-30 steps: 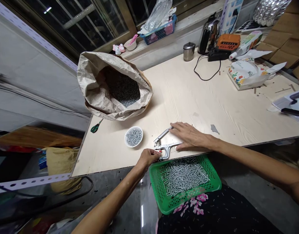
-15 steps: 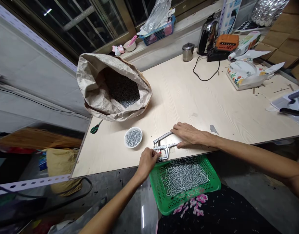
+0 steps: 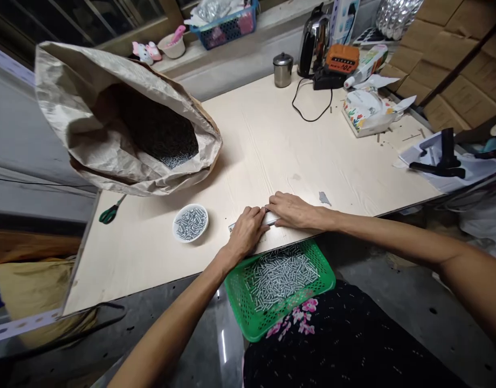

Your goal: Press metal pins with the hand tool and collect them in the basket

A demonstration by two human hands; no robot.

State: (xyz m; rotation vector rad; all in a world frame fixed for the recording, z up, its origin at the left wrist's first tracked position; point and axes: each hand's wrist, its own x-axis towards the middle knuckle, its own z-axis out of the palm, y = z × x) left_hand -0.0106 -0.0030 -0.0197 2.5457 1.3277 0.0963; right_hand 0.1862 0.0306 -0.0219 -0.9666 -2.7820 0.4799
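A pair of silver snap-fastener pliers (image 3: 269, 218) lies at the table's front edge, mostly hidden beneath my hands. My left hand (image 3: 247, 229) is closed over its jaw end, with the fingers bent down around it. At the handle end, my right hand (image 3: 292, 211) grips with thumb and fingers, close beside the left. Whether a small part sits in the jaws is hidden. Left of my hands stands a white bowl (image 3: 175, 235) of small metal pieces. Below the table edge, a green basket (image 3: 240, 319) holds many similar silver pieces at my lap.
A large open sack (image 3: 86, 132) with metal pieces inside stands at the back left of the table (image 3: 256, 151). Green-handled scissors (image 3: 109, 214) lie near the left edge. Farther back are a steel canister (image 3: 282, 70), a kettle (image 3: 312, 43), an orange battery (image 3: 342, 58) and a tissue pack (image 3: 367, 113).
My left hand has moved from the small jaw part up onto the pliers' body. My right hand has come closer to it, and the pliers look flatter. The view has shifted right.
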